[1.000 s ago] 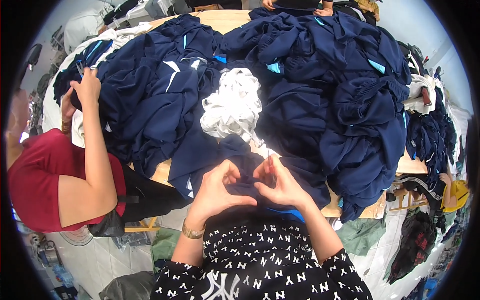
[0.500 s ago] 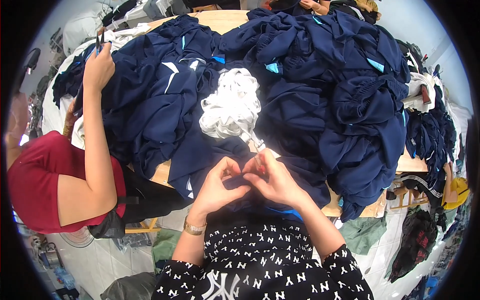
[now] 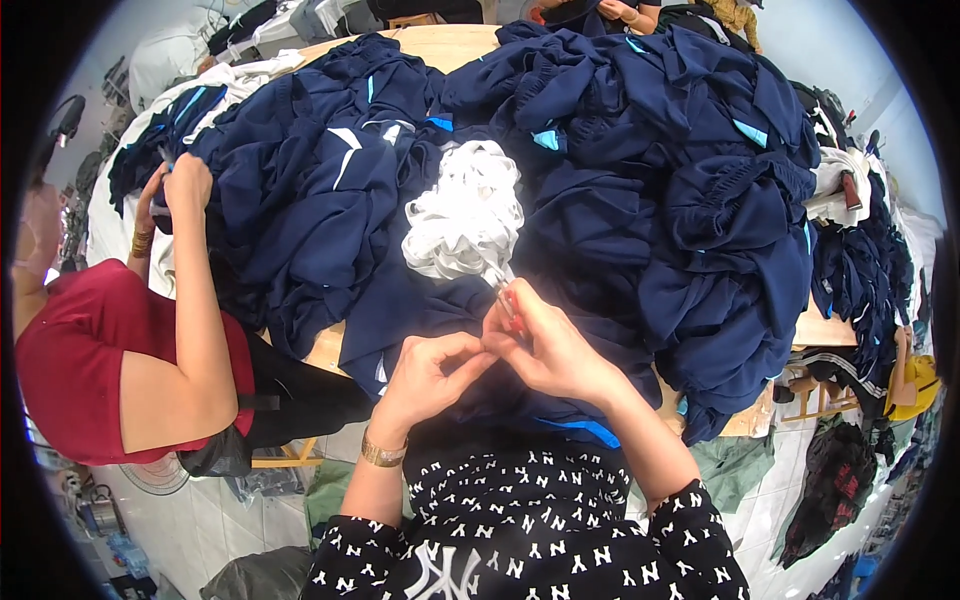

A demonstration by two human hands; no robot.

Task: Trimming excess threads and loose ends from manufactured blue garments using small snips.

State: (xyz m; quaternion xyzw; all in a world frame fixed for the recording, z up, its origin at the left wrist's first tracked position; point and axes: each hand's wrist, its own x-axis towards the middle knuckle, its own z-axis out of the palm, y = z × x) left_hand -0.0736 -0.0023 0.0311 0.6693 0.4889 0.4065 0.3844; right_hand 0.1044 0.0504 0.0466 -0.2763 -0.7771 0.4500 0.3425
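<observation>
Both of the person's hands meet close to the chest over a fold of dark blue cloth [image 3: 470, 395] that lies at the near edge of the wooden table [image 3: 325, 345]. The left hand [image 3: 430, 372] has its fingers curled, thumb and forefinger pinched on the cloth just beside the other hand. The right hand [image 3: 550, 345] is closed around a small red tool [image 3: 508, 303], whose metal tip points up toward the one bundle of white cord [image 3: 465, 215]; a strand of that cord runs down to the tool's tip. One gold bracelet [image 3: 382, 455] sits on the left wrist, and both forearms come out of sleeves in a black fabric with white letters. The table carries two large heaps of dark blue clothes with light blue trim, one heap on the left [image 3: 300, 190] and one on the right [image 3: 680, 190], with the white bundle lying between them. At the left a second person in a red top [image 3: 70, 360] reaches one arm up, that hand [image 3: 185, 180] closed on the edge of the left heap, with gold bangles on the other wrist behind it. At the far edge of the table one more pair of hands [image 3: 615, 10] shows, too cut off to tell what they hold
</observation>
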